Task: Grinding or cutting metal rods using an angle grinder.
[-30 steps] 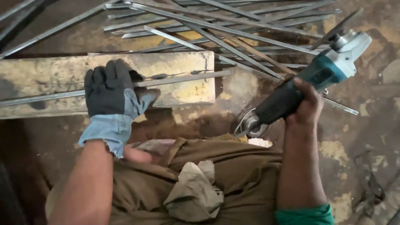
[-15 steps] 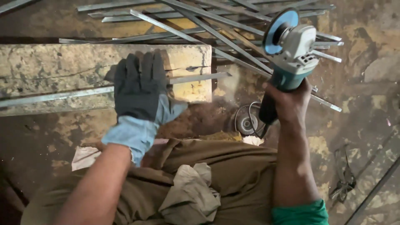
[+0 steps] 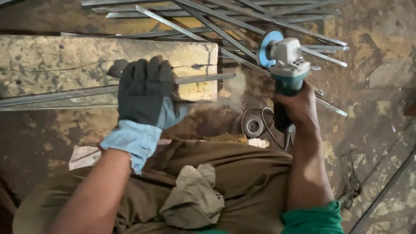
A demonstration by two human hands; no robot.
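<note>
Fingers of the gloved left hand (image 3: 145, 93) now press the steel strip (image 3: 203, 79) onto the wooden block (image 3: 52, 60) (closer to its end than a second ago), while the right hand (image 3: 297, 108), wrapped around the angle grinder (image 3: 284, 65), has swung its disc upright beside the strip's free end.

- Black work glove (image 3: 145, 91) with pale blue cuff
- Teal-and-grey angle grinder (image 3: 284, 73) spinning a blue-faced disc (image 3: 264, 47)
- Grey steel bar (image 3: 130, 90) lying on yellowish, stained block (image 3: 56, 60)

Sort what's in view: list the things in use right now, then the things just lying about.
In use:
gloved left hand pressing the thin grey metal strip
pale worn wooden block under the strip
bare right hand gripping the teal and grey angle grinder

Lying about:
loose pile of grey metal strips
spare round grinding disc
crumpled beige rag
</note>
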